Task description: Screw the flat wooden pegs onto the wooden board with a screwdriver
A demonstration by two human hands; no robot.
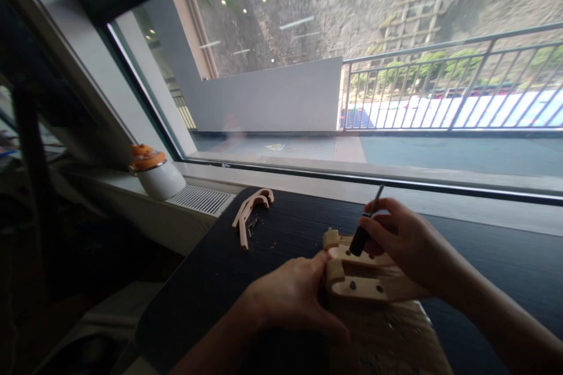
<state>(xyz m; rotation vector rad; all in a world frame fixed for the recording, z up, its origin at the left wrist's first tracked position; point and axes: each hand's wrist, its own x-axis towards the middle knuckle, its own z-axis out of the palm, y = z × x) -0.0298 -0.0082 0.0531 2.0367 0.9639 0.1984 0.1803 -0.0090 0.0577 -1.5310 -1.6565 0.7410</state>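
A light wooden assembly [360,287] with dark screws or bolts set in its arms lies on a thick wooden block [391,337] at the table's near side. My left hand [292,290] is around the rounded left end of the assembly, fingertips against it and thumb stretched along the near side. In my right hand [396,231] is a screwdriver [360,234], gripped between thumb and fingers. Its black handle points down at the assembly and its metal shaft sticks up. Whether the handle touches the wood I cannot tell.
Curved wooden pieces [246,214] lie on the black table [193,281], several small screws [253,224] beside them. A white container with an orange top [160,173] stands on the sill near a vent grille [200,199]. A window [272,99] rises behind the table.
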